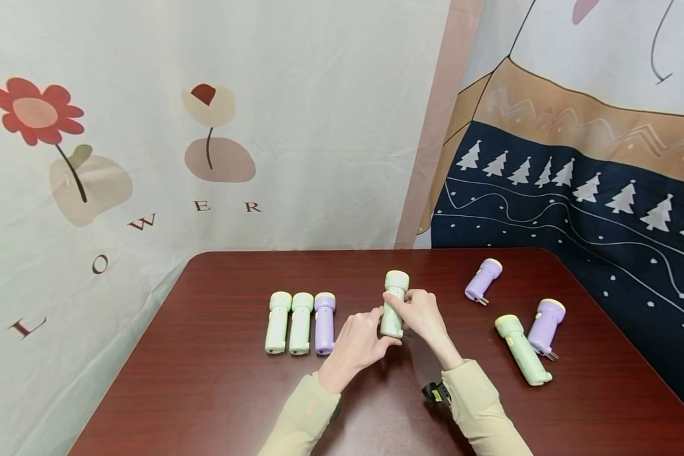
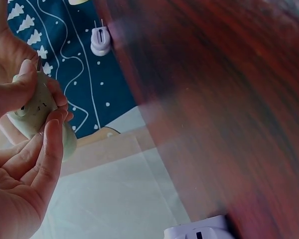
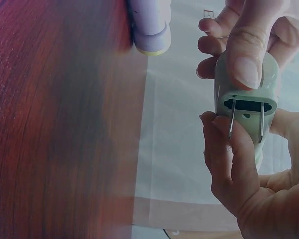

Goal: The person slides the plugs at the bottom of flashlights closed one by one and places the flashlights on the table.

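Note:
Both hands hold one pale green flashlight (image 1: 396, 284) above the table, its round head pointing away from me. My left hand (image 1: 358, 342) grips the lower body from the left, thumb at the bottom end. From the right, my right hand (image 1: 425, 315) holds the body, with its thumb lying across it. In the right wrist view two metal plug prongs (image 3: 262, 122) stand out from a slot in the green flashlight (image 3: 246, 93). The left wrist view shows fingers of both hands around the green flashlight (image 2: 37, 107), partly hiding it.
Left of the hands, two green flashlights (image 1: 278, 323) (image 1: 301, 323) and a purple flashlight (image 1: 324, 324) lie in a row. To the right lie a green flashlight (image 1: 523, 351) and two purple flashlights (image 1: 545, 326) (image 1: 482, 280) with prongs out. The dark red table (image 1: 205, 380) meets a printed curtain (image 1: 330, 158).

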Tool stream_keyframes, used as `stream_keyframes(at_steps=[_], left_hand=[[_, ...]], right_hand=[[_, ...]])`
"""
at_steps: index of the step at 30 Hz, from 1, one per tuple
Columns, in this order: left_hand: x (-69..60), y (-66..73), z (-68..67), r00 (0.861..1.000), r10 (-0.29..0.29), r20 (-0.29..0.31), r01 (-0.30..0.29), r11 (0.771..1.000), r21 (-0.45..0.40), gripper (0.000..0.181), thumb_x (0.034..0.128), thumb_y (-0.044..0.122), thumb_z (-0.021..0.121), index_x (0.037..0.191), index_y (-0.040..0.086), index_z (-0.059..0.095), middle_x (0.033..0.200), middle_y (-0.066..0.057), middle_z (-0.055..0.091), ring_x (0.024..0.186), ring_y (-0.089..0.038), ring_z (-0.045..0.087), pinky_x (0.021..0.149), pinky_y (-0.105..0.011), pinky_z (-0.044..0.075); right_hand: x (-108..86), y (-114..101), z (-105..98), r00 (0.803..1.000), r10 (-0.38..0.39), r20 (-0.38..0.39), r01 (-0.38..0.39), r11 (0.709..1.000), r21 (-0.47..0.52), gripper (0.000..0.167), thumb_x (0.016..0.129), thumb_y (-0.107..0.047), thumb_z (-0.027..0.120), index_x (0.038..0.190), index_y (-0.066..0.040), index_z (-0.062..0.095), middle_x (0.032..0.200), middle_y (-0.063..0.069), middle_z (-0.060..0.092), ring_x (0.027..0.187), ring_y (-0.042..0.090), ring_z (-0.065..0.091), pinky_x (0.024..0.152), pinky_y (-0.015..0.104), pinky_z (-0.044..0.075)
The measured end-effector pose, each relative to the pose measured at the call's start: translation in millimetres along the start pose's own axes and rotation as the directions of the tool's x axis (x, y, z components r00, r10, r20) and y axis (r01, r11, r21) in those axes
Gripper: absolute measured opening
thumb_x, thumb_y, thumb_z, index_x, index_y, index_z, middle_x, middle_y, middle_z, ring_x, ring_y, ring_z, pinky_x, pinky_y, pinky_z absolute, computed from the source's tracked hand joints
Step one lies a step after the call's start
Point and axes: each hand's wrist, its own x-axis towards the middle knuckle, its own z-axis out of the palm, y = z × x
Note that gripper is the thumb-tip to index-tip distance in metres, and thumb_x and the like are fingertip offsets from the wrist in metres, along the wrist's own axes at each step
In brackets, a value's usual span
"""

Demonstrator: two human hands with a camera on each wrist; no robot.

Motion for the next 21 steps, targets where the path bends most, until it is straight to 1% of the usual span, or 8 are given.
stream_keyframes(at_steps=[8, 14, 21], left_hand=[[-1.0, -0.6, 0.8, 1.0, -0.005, -0.008, 0.005, 1.0, 0.011, 0.038, 0.0699, 0.032, 0.082, 0.086, 0.006, 0.058, 0.059, 0.001, 0.054, 0.049, -0.012, 0.053, 0.048, -0.02, 0.04], [-0.8, 0.2, 0.1, 1.0, -0.024, 0.015, 0.024, 1.0, 0.002, 0.036, 0.071, 0.03, 0.081, 0.085, 0.007, 0.058, 0.059, 0.0, 0.054, 0.05, -0.013, 0.053, 0.048, -0.02, 0.039], [0.2, 1.0, -0.8, 0.999, -0.034, 0.035, 0.035, 0.999, -0.007, 0.035, 0.072, 0.029, 0.081, 0.086, 0.006, 0.059, 0.06, 0.0, 0.055, 0.051, -0.014, 0.054, 0.048, -0.02, 0.04]], right_hand=[[-0.7, -0.4, 1.4, 1.0, -0.007, -0.007, 0.007, 1.0, -0.007, 0.041, 0.084, -0.04, 0.067, 0.067, -0.003, 0.062, 0.058, 0.009, 0.063, 0.051, 0.025, 0.065, 0.042, 0.025, 0.045], [-0.6, -0.7, 1.3, 1.0, 0.011, -0.004, -0.011, 0.999, -0.053, 0.042, 0.083, -0.044, 0.065, 0.066, -0.006, 0.06, 0.055, 0.006, 0.061, 0.051, 0.026, 0.064, 0.042, 0.025, 0.04], [-0.3, -0.8, 0.8, 1.0, 0.01, -0.006, -0.011, 0.998, -0.059, 0.041, 0.084, -0.042, 0.066, 0.066, -0.005, 0.061, 0.057, 0.008, 0.062, 0.052, 0.028, 0.065, 0.042, 0.024, 0.041]])
